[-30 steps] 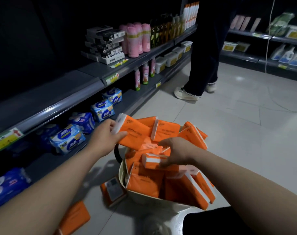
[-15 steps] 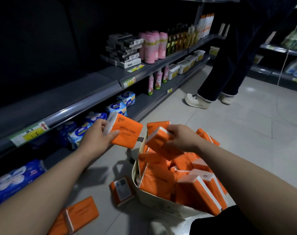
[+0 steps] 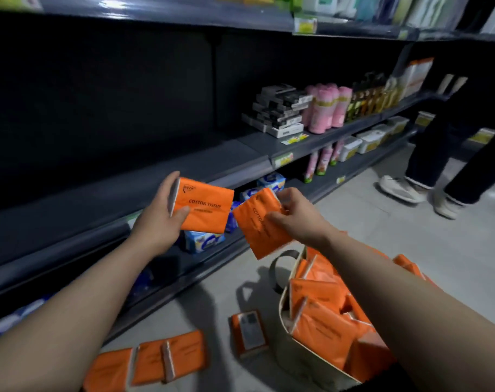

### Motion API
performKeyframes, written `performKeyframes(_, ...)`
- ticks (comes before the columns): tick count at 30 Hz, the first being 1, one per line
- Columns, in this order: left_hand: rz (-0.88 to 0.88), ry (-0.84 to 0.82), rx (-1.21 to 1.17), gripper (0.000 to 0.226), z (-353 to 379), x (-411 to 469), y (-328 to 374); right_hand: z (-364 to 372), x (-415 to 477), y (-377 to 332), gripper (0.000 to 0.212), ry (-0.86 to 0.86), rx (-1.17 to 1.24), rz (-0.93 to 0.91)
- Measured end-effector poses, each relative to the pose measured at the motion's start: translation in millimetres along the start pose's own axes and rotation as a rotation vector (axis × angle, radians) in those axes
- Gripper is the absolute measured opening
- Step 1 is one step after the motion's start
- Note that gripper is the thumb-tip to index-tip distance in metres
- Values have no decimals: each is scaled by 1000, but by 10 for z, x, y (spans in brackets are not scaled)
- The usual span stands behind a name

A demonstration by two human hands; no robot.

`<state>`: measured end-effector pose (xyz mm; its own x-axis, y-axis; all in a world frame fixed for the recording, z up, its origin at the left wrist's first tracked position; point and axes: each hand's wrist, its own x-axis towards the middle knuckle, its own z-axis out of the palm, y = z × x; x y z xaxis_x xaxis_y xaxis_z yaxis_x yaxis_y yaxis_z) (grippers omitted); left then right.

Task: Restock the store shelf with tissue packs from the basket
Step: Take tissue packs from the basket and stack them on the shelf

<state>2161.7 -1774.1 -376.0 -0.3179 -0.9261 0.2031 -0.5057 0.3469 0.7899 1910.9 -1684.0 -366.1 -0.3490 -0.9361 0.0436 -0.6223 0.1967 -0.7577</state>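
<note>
From the head view, the basket (image 3: 304, 364) stands on the floor down at five o'clock, a cream-walled thing with a dark handle, crammed with orange tissue packs (image 3: 322, 332) leaning every which way. The right forearm crosses over it. Just beside it at six o'clock one loose pack (image 3: 249, 333) lies label-side up, and at seven o'clock a few floor packs (image 3: 167, 357) lie flat in a row.

The empty shelf (image 3: 127, 176) runs across from nine o'clock towards two. Below it the lower shelf holds blue wrapped packs (image 3: 202, 241); further along at one o'clock sit black boxes (image 3: 280, 114) and pink bottles (image 3: 325, 108). Another person's legs (image 3: 438, 154) stand at three o'clock.

Both arms are stretched forward. The left hand (image 3: 158, 219) has its grip round a printed pack (image 3: 204, 207) marked COTTON TISSUE — thumb across the front, fingers behind the white end — level with the shelf edge. The right hand (image 3: 297, 219) pinches a tilted pack (image 3: 257, 224) by its upper corner, fingers curled. The two packs are nearly touching, both above the floor in front of the shelf.
</note>
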Motion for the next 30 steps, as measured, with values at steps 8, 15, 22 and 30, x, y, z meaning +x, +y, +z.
performKeyframes(8,-95,195,10,58,-926,-132,-472,806,279,-898,19,-29,187,-74)
performKeyframes(15,-213,409,-12,55,-1718,-300,-960,1538,587,-1613,36,-123,321,28)
performKeyframes(22,-280,559,56,52,-2565,-438,-1575,2190,796,-2390,69,-481,504,70)
performKeyframes(30,-392,616,-57,66,-3195,-106,-2327,2855,991,-2873,65,-406,397,-74)
